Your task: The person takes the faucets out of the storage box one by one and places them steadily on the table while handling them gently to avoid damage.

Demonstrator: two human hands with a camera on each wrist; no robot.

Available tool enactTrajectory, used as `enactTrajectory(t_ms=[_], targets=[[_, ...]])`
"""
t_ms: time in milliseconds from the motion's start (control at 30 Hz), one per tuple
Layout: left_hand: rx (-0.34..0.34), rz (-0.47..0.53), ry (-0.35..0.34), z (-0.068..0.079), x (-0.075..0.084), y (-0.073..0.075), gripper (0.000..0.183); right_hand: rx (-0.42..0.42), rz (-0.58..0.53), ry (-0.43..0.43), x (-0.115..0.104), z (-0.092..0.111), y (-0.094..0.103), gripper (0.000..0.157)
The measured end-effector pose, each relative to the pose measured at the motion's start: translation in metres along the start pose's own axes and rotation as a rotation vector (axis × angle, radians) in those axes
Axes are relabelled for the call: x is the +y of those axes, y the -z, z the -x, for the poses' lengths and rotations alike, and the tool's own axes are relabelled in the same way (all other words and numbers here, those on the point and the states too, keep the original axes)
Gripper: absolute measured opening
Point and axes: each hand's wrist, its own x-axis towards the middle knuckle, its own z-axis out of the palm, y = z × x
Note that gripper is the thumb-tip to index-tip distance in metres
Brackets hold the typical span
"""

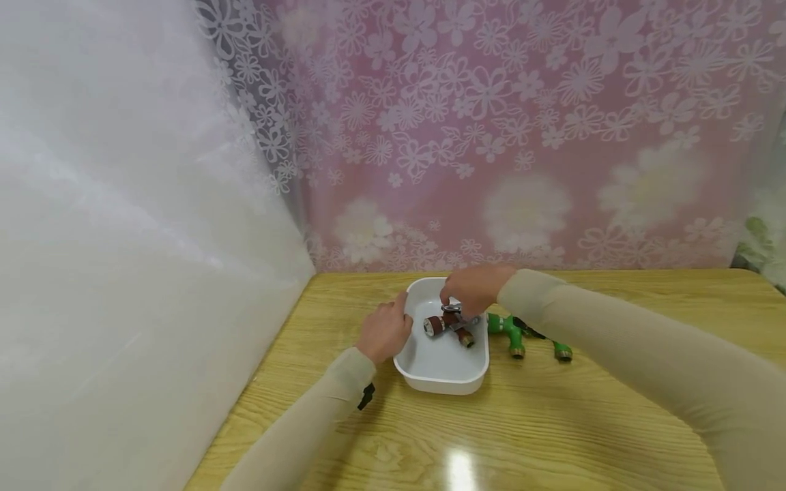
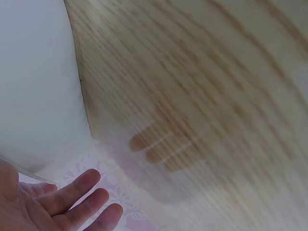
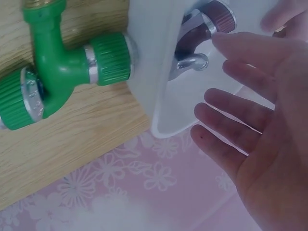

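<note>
A white basin (image 1: 442, 385) stands on the table with dark red taps (image 1: 434, 326) lying inside, which have silvery collars, metal handles and a brass end. At its left rim is my left hand (image 1: 385, 331), touching the edge; in the left wrist view several of its fingers (image 2: 79, 185) extend outside the wall. Over the back right of the basin my right hand (image 1: 475, 286) reaches down to a metal handle (image 1: 452, 308). In the right wrist view its fingers (image 3: 236, 98) are spread and fairly straight, one fingertip overlapping a dark red tap (image 3: 221, 17).
Right beside the basin lie green taps (image 1: 512, 334) with brass ends, partly behind my right sleeve (image 1: 589, 320). A white sheet (image 1: 153, 239) hangs at the left, and a pink flowered curtain (image 1: 522, 150) is behind the wooden table (image 1: 522, 436).
</note>
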Motion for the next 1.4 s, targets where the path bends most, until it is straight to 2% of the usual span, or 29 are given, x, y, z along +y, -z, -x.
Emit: enactTrajectory(t_ms=[433,567,700,800,1233,1400], targets=[[-0.018,-0.006,0.026,0.0,0.0,0.0,0.053,-0.096,-0.034,-0.015,-0.009,-0.022,-0.004,0.032],[-0.014,-0.009,0.022,0.0,0.0,-0.001,0.053,-0.113,-0.037,-0.049,-0.01,-0.028,-0.007,0.033],[-0.017,-0.001,0.02,0.0,0.0,-0.002,0.053,-0.13,-0.024,-0.077,-0.01,-0.031,-0.011,0.024],[-0.014,0.001,0.018,0.001,-0.001,-0.002,0.053,-0.124,-0.017,-0.079,-0.01,-0.033,-0.012,0.02],[0.016,-0.02,-0.006,0.0,-0.003,0.001,0.05,-0.095,0.011,-0.05,-0.01,-0.036,-0.018,0.03],[0.014,-0.019,-0.013,0.001,-0.002,0.001,0.05,-0.085,-0.003,-0.049,-0.012,-0.037,-0.021,0.026]])
